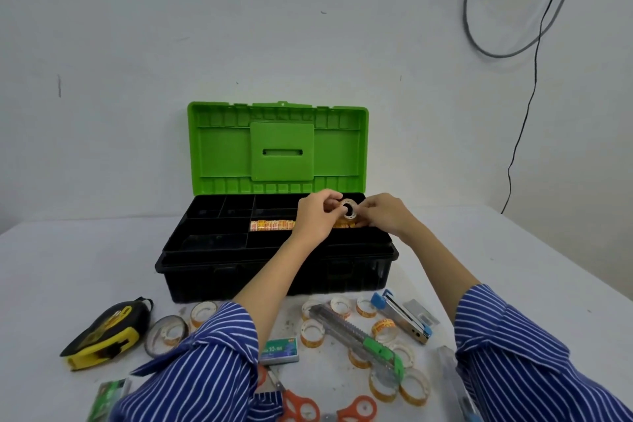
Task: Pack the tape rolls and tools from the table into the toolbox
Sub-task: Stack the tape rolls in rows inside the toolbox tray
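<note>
Over the black tray of the toolbox [274, 271], whose ribbed green lid stands upright, we see the left hand [317, 216] and right hand [382, 214] pinching one ring-shaped tape roll [348, 210]. Beneath them, a row of rolls is partly hidden. More glossy rolls [312, 332] lie before the toolbox on the white table [479, 250].
</note>
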